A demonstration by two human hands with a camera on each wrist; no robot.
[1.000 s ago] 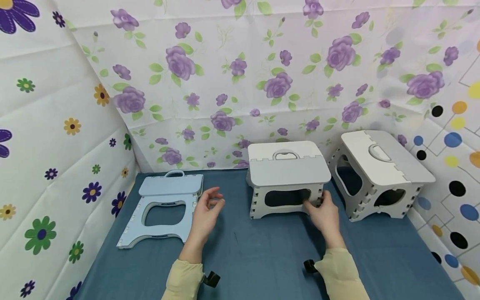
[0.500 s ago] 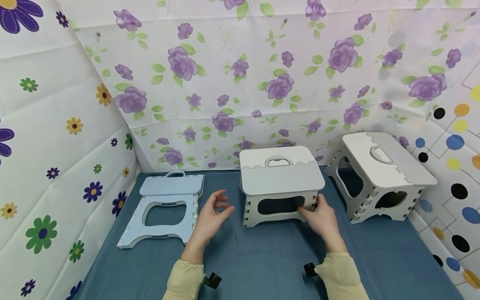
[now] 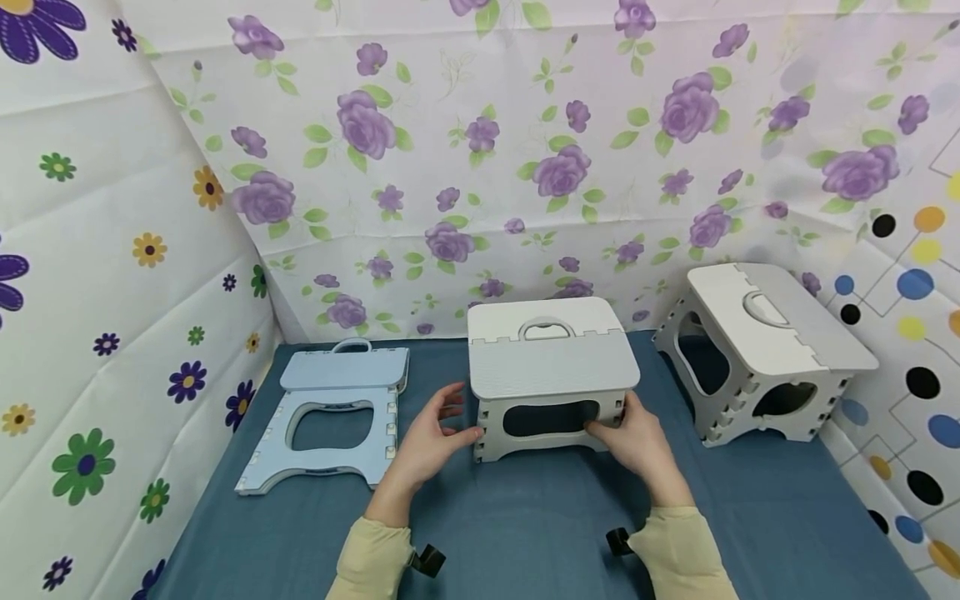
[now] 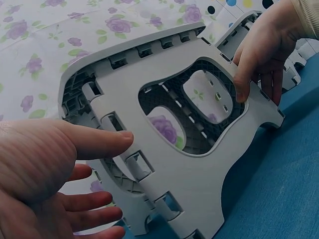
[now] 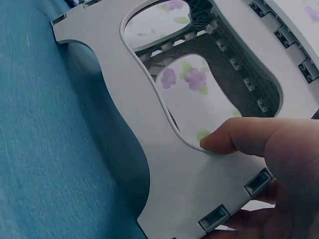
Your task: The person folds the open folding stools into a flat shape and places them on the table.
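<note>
No text, labels, brands, numbers or signs that I can read from here.
</note>
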